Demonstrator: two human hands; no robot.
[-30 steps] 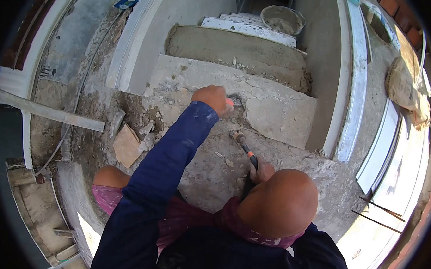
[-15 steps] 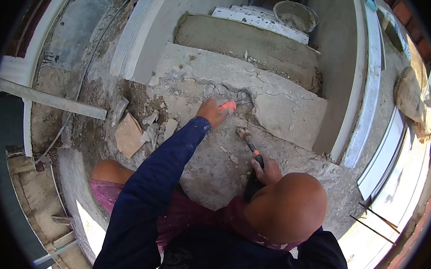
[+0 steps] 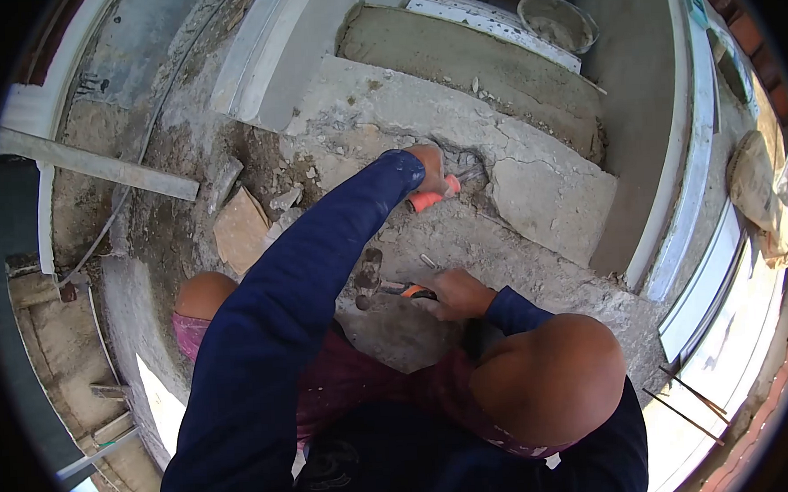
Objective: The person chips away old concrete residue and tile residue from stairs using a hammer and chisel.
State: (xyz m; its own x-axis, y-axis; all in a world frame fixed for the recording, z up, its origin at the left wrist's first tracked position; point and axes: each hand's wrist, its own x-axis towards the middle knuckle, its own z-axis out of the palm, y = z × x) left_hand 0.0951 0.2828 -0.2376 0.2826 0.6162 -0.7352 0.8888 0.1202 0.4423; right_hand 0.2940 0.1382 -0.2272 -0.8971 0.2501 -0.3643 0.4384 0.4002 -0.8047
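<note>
My left hand [image 3: 432, 171] is closed round the orange handle of a chisel [image 3: 425, 201], whose metal shaft points right into a broken hollow beside the cracked concrete slab [image 3: 541, 196]. Lower down, my right hand [image 3: 460, 294] grips the black and orange handle of a hammer [image 3: 414, 291]. The hammer's head lies to the left of that hand, over the dusty ground between my knees. Loose rubble surrounds the hollow. A small pale piece [image 3: 428, 261] lies just above my right hand.
A concrete step [image 3: 465, 67] rises ahead, with a bucket [image 3: 557, 23] beyond it. Broken tiles [image 3: 240, 231] and a long board [image 3: 100, 162] are at the left. Thin rods [image 3: 687, 413] lie at the lower right, near white panels [image 3: 699, 285].
My right hand has swung the hammer so its head points left instead of up towards the chisel. My left hand appears further right with the chisel, its handle now tilted; the view has shifted slightly.
</note>
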